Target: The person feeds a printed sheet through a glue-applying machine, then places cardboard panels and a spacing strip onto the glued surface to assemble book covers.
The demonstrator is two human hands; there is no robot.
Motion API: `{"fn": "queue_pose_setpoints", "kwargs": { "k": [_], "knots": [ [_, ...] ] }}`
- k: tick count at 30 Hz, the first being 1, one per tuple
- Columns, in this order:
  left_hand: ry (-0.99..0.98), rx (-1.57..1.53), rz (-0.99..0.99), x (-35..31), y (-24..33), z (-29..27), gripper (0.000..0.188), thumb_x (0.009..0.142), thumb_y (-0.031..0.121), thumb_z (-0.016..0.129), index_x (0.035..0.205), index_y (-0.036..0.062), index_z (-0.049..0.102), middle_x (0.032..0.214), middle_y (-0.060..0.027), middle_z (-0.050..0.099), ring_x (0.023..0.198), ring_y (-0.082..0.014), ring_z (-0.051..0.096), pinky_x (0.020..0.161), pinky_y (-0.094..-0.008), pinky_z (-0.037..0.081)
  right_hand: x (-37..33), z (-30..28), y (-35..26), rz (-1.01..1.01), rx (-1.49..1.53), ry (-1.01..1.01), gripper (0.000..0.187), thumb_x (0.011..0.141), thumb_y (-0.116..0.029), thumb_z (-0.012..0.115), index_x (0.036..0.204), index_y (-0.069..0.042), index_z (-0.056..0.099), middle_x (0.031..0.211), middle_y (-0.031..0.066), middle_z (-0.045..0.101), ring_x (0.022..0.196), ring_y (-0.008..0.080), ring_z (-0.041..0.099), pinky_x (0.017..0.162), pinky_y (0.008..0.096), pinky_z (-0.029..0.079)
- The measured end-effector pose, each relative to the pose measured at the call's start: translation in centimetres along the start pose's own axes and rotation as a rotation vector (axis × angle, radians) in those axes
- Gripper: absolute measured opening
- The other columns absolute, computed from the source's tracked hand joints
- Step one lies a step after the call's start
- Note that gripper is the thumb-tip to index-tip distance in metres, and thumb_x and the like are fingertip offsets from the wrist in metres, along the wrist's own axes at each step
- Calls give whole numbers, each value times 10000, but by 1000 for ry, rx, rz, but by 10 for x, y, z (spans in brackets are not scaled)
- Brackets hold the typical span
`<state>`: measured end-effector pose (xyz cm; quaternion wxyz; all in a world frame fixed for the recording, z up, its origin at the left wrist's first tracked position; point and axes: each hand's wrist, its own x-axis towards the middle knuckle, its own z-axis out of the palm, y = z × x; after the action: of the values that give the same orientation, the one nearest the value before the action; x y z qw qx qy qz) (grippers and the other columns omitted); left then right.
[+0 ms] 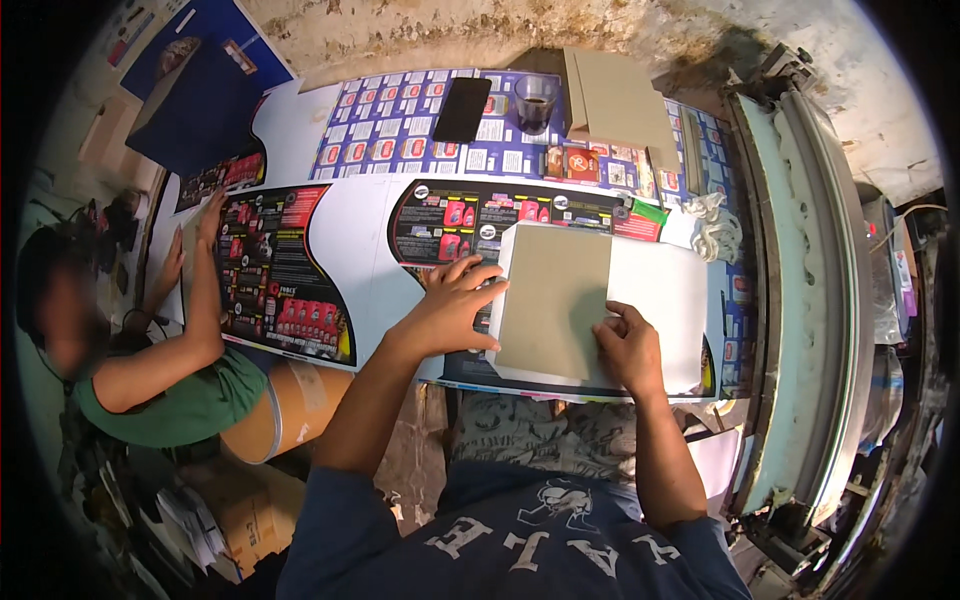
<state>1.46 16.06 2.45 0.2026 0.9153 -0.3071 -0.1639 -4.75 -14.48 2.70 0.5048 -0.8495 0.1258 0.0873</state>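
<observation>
the person's left grip (455,305) is spread wide with nothing inside, next to the left side of a flat, grey-brown cardboard rectangle (555,290). the right grip (632,350) is curled at the board's right edge; one cannot tell if it pinches. the board lies on a white paper sheet (665,300). farther back sits a clear glass cup (536,110).

Ahead of me, a worktable (400,155) with a blue-and-white patterned covering stands along a stained, flaking wall (450,35). A long pale-green frame (778,300) borders one end. Warm light falls on the wall; the floor (412,455) is greyish.
</observation>
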Motion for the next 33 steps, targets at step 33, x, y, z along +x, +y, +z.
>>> {"fn": "queue_pose_setpoints", "kwargs": {
  "k": [33],
  "knots": [
    [-1, 42, -2, -3, 0, 0, 929, 660, 538, 858, 1446, 149, 553, 1574, -63, 392, 1462, -359, 285, 1181, -614, 143, 12, -6, -10, -38, -294, -20, 385, 856, -171, 723, 1186, 26, 709, 951, 223, 748, 861, 331, 740, 821, 372, 568]
  ]
}}
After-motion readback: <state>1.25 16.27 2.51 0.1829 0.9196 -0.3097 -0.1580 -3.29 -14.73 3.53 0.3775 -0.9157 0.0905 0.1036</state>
